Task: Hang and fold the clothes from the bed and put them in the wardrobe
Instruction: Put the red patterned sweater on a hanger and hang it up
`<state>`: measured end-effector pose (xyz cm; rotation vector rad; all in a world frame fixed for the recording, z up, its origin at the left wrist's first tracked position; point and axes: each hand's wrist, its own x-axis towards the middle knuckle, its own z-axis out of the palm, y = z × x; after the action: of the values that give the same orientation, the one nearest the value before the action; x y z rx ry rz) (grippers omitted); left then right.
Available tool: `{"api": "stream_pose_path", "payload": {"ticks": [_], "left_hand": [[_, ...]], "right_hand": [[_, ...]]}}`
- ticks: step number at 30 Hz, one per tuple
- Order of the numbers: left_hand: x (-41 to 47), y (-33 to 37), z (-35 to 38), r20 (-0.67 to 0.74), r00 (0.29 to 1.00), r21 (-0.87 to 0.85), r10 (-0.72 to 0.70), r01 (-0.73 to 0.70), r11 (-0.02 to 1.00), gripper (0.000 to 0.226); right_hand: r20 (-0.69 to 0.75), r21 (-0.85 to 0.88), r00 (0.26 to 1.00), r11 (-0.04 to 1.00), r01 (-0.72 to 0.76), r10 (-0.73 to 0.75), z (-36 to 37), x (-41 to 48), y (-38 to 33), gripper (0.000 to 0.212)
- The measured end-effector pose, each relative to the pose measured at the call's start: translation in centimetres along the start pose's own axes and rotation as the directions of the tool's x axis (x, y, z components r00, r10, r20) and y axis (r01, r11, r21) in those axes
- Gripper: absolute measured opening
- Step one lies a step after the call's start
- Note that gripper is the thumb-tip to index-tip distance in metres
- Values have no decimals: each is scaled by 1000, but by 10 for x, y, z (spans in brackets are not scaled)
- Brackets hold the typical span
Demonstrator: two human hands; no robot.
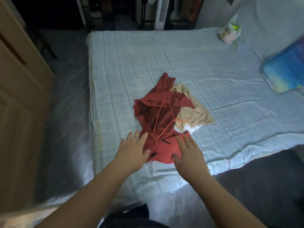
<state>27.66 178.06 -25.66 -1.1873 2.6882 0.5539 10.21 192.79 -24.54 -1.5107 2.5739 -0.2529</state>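
Red patterned garment (158, 150) lay crumpled mid-bed (213, 63), with an orange wire hanger (171, 112) on top and a beige garment (194, 116) touching its right side, while the left hand (133, 150) and right hand (191, 153), fingers straight and grasping nothing, lay over its near end.

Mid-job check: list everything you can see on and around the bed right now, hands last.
red garment: one, red with black marks, crumpled near the bed's front edge
wire hanger: one, orange, lying on the red garment
beige garment: one, beige, right of the red garment, touching it
white cloth: one, white, peeking out at the beige garment's near edge
bed: one, pale blue checked sheet
pillow: one, blue, bed's right edge
plastic bag: one, whitish, far right corner
tower fan: one, white, beyond the bed
left hand: flat, at the red garment's left edge
right hand: flat, on its right edge
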Motion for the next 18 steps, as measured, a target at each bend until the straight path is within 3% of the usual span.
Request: {"api": "stream_pose_path", "payload": {"ticks": [9, 18], "left_hand": [[111, -12, 25, 118, 993, -23, 0, 3, 1000, 73], [158, -17, 78, 249, 947, -118, -204, 239, 964, 74]], "right_hand": [[186, 5, 983, 1000, 2, -3, 49, 98, 25, 71], [324, -1, 936, 989, 148, -139, 99, 196, 68, 70]]}}
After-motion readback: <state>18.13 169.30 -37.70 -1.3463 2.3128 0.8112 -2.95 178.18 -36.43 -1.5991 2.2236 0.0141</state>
